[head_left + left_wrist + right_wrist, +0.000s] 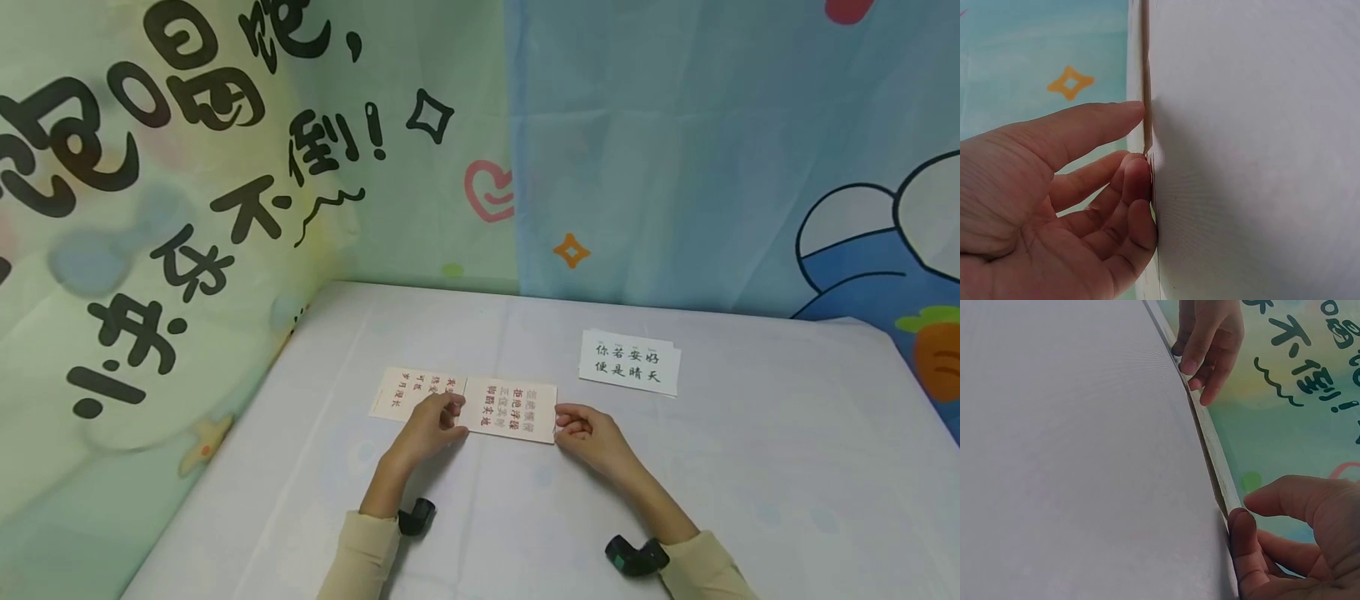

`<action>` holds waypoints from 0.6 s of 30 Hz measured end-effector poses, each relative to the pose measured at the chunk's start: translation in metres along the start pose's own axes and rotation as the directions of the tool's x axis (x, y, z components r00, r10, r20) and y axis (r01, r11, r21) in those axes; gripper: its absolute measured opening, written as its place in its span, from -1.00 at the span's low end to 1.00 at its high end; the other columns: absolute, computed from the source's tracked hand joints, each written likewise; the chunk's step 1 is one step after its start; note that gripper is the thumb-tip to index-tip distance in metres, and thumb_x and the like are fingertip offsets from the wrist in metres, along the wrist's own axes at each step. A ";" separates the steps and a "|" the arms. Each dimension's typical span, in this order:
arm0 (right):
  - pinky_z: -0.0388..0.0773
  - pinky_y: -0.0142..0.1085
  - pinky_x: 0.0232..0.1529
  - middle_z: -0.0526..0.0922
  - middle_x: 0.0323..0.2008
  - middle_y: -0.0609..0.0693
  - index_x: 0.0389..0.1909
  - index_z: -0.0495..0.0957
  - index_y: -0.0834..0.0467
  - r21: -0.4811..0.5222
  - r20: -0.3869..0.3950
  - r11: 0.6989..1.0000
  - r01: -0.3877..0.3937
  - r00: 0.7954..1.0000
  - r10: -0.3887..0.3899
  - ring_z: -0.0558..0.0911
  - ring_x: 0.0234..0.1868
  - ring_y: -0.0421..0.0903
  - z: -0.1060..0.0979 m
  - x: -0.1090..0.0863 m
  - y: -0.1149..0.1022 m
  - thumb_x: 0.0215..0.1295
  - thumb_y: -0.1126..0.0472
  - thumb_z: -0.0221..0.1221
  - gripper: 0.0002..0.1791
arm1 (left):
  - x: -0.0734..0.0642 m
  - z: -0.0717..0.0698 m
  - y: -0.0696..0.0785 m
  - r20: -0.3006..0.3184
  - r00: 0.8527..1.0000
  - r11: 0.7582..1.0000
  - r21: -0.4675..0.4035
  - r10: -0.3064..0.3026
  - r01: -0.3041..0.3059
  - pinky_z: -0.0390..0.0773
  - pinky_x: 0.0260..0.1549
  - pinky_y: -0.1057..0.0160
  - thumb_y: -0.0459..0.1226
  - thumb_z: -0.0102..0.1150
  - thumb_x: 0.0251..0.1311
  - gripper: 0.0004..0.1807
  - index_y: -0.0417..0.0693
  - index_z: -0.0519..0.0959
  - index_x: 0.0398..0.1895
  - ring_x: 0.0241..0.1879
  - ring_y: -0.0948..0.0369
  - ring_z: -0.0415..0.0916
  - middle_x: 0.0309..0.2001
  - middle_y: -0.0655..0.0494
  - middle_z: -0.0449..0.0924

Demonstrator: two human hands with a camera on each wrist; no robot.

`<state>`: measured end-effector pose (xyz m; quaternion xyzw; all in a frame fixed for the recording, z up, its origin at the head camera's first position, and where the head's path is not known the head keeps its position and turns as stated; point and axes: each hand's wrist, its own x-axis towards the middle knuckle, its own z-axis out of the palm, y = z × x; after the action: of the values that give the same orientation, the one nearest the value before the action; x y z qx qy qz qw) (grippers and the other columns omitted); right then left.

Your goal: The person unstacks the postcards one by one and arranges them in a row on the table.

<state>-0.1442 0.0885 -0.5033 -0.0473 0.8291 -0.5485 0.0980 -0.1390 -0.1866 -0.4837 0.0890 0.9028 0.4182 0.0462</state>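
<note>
A cream card with columns of red and grey characters (pixel 510 408) lies low over the white tabletop, its short ends between the two hands. At its left end, the left hand (pixel 429 427) holds the edge, thumb at the near corner and curled fingers towards the far corner. The right hand (pixel 592 439) holds the right end with bent fingers and thumb. In the right wrist view the card (pixel 1210 465) appears edge-on, a dark gap under it. A second cream card with red writing (pixel 392 397) adjoins it on the left, partly hidden by the left hand.
White cards with green characters (pixel 630 362) lie slightly fanned at the back right of the white-covered table (pixel 780 467). Printed cloth curtains (pixel 660 167) stand along the table's back and left sides. Each wrist carries a black camera (pixel 637 557).
</note>
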 end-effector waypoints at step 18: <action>0.47 -0.52 -0.33 0.59 -0.19 0.15 0.12 0.49 0.43 0.003 -0.004 1.000 -0.009 1.000 0.009 0.50 -0.30 -0.12 -0.002 -0.002 -0.002 0.19 0.39 0.22 -0.55 | 0.000 0.000 0.001 -0.018 1.000 0.999 -0.049 -0.006 0.005 0.45 -0.34 0.37 -0.48 0.34 0.06 -0.56 -0.38 0.51 0.05 -0.34 0.20 0.45 -0.25 -0.07 0.53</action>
<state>-0.1430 0.0901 -0.5010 -0.0423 0.8287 -0.5492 0.0987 -0.1389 -0.1862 -0.4831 0.0815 0.8929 0.4410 0.0414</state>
